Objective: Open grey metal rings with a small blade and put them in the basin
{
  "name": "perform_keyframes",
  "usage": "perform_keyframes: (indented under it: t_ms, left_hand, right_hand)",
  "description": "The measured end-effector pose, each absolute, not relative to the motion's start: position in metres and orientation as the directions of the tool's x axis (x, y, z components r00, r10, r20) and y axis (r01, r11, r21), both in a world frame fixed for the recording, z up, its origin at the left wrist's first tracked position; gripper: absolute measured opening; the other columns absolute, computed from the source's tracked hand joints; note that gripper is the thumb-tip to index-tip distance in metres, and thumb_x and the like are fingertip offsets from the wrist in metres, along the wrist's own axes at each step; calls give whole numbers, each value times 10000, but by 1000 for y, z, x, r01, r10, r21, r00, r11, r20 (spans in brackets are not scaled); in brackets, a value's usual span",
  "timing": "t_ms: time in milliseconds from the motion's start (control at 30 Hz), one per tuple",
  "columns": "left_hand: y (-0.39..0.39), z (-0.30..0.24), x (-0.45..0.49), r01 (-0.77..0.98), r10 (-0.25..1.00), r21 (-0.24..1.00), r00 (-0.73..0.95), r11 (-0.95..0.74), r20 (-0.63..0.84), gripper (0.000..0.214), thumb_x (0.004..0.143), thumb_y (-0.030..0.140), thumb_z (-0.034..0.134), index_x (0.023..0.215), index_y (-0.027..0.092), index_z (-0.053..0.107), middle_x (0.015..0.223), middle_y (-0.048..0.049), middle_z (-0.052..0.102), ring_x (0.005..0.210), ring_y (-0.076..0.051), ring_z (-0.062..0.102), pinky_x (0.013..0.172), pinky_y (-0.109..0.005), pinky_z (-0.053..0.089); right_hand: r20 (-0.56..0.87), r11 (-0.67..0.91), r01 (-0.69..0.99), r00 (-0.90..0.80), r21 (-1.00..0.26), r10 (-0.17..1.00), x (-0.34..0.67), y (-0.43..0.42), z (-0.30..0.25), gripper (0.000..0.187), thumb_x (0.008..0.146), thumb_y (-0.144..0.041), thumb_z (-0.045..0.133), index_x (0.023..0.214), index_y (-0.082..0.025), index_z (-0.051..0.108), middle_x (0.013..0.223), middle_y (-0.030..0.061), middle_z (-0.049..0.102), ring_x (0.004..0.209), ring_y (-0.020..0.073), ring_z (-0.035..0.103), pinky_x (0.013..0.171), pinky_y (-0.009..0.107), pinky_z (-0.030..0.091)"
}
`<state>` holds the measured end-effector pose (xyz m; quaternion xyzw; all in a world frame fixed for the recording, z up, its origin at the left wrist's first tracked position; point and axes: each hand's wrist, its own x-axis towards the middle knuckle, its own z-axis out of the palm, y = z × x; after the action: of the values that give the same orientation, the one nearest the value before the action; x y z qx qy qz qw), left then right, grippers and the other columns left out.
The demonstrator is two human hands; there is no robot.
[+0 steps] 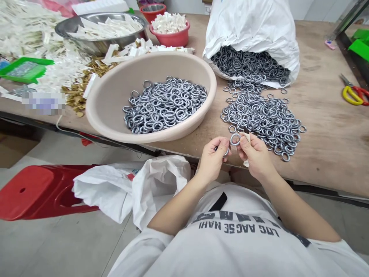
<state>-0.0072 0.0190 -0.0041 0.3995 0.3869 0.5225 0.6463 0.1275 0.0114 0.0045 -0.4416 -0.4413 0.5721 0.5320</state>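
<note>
On the counter (331, 157), a white sack (253, 27) and beige basin (112, 96) stand beyond the hands, a loose ring heap (262, 119) between. The left grip (212, 157) pinches a slanted ring (227, 152); the right grip (256, 154) pinches a beige scrap (247, 136) and an upper ring (231, 140), hole facing the camera.

A shiny grey ring (231, 140) is held up face-on, with a second ring (226, 152) (partly hidden) at its seven o'clock and a cream strip (247, 136) at three o'clock.
</note>
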Motion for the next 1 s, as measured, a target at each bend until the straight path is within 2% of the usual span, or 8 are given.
perform_keyframes:
  t_ms: [167, 333, 433, 567, 733, 867, 933, 1000]
  left_hand:
    - [14, -2, 0, -338, 984, 935, 168, 111, -56, 424, 806, 495, 725, 1120, 211, 727, 729, -8, 627, 549, -86, 442, 488, -200, 330]
    - [9, -2, 2, -278, 995, 958, 90, 73, -49, 368, 819, 500, 704, 997, 183, 762, 724, -19, 641, 564, -92, 452, 511, -207, 344]
    - [8, -1, -4, -254, 996, 965, 80, 61, -42, 307, 826, 471, 708, 895, 173, 740, 638, 6, 582, 543, -83, 435, 504, -200, 331]
    - [7, 2, -8, -258, 987, 960, 145, 111, -75, 315, 827, 479, 706, 815, 165, 687, 605, 15, 541, 529, -73, 420, 481, -186, 317]
    - [3, 6, -2, -432, 962, 867, 217, 247, -166, 431, 800, 568, 699, 716, 167, 568, 572, 44, 429, 473, -57, 354, 407, -174, 266]
    - [1, 10, 1, -466, 936, 826, 296, 316, -191, 450, 775, 554, 732, 699, 164, 522, 593, 51, 409, 468, -46, 348, 389, -164, 247]
    - [2, 13, -1, -487, 924, 800, 319, 351, -210, 445, 777, 534, 736, 689, 163, 506, 588, 51, 410, 459, -42, 341, 380, -163, 230]
    - [4, 16, -3, -508, 916, 775, 329, 375, -228, 431, 794, 515, 726, 691, 166, 496, 564, 57, 403, 436, -38, 330, 373, -161, 218]
  right_hand:
    - [-26, -43, -194, -87, -980, 996, 122, 7, -1, 341, 906, -545, 605, 835, -219, 531, 667, -48, 450, 515, 82, 373, 448, 215, 309]
    - [51, 55, -86, 51, -995, 997, 116, 1, -5, 268, 927, -490, 595, 922, -225, 559, 768, -19, 538, 639, 116, 501, 570, 242, 442]
    - [223, 214, 73, 158, -974, 962, 125, 2, -3, 230, 905, -431, 645, 1008, -234, 586, 910, 8, 590, 791, 143, 562, 731, 286, 489]
    - [412, 421, 268, -89, -867, 907, 141, 5, 5, 262, 899, -421, 659, 1095, -246, 659, 990, 41, 642, 927, 191, 595, 881, 363, 470]
    - [383, 389, 216, -70, -896, 921, 136, 4, 3, 296, 866, -490, 680, 1022, -240, 652, 933, 35, 633, 867, 193, 589, 822, 358, 478]
    - [239, 242, 84, -41, -967, 970, 129, 8, 4, 307, 901, -534, 616, 887, -228, 607, 777, -1, 588, 720, 158, 553, 691, 300, 462]
    - [218, 222, 119, -44, -968, 975, 131, 9, 10, 324, 933, -533, 568, 853, -220, 591, 743, -6, 570, 679, 145, 526, 650, 283, 434]
    - [288, 294, 269, -63, -917, 956, 136, 8, 17, 319, 952, -515, 545, 870, -211, 597, 767, 4, 580, 694, 145, 518, 654, 284, 408]
